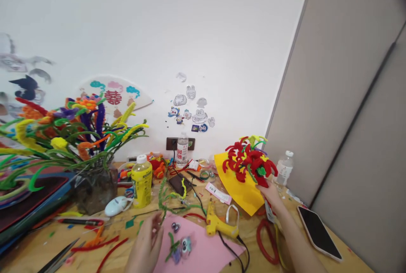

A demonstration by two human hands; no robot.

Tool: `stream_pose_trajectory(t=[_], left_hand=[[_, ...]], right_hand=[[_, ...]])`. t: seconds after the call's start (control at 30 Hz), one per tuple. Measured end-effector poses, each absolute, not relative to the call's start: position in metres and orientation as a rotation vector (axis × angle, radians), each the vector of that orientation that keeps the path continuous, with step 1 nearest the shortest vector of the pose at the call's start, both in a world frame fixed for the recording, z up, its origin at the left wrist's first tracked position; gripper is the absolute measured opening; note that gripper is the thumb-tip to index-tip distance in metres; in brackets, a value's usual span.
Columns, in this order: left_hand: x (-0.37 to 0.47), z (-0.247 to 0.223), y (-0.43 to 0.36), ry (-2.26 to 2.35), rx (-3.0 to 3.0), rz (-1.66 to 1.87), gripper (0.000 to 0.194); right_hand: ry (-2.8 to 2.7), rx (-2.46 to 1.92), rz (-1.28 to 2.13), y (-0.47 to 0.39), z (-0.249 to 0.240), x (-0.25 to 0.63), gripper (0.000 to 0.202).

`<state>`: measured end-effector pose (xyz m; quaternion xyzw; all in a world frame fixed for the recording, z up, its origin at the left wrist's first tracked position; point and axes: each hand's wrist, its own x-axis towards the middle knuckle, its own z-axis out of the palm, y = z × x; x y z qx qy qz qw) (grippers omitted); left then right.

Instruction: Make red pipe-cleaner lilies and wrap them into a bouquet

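Note:
My right hand (269, 192) reaches to the back right, its fingers closed at the lower edge of a bunch of red pipe-cleaner flowers (249, 161). The bunch lies over a yellow sheet (242, 195), and its stems are hidden. Near the front, my left hand (147, 239) rests beside the left edge of a pink sheet (203, 247). Its fingers are loosely bent and apart, with nothing visible in them. On the pink sheet are a small owl-like trinket (186, 245), a green pipe-cleaner piece (171, 247) and shiny dark beads (175, 227).
A yellow glue gun (218, 224) with its cord lies across the pink sheet. Red-handled scissors (266, 243) and a phone (319, 233) are at right. A vase (95, 190) of pipe-cleaner flowers, a yellow bottle (142, 184) and a white mouse (116, 206) stand left.

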<state>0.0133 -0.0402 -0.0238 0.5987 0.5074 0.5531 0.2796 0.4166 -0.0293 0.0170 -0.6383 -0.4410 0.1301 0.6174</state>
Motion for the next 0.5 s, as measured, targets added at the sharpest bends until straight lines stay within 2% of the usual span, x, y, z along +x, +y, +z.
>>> stream_pose_trajectory(t=[0.17,0.33,0.5], left_hand=[[0.012,-0.032,-0.035,1.363,1.618,1.444,0.037],[0.011,-0.037,-0.032,1.365,1.605,1.395,0.040],[0.007,-0.044,-0.026,1.389,1.625,1.383,0.040]], right_hand=[[-1.276,-1.459,0.408,-0.008,0.016,0.431,0.031],[-1.506,-1.516,0.478,0.020,0.008,0.433,0.020],[-1.644,-1.579,0.313,0.034,0.004,0.436,0.008]])
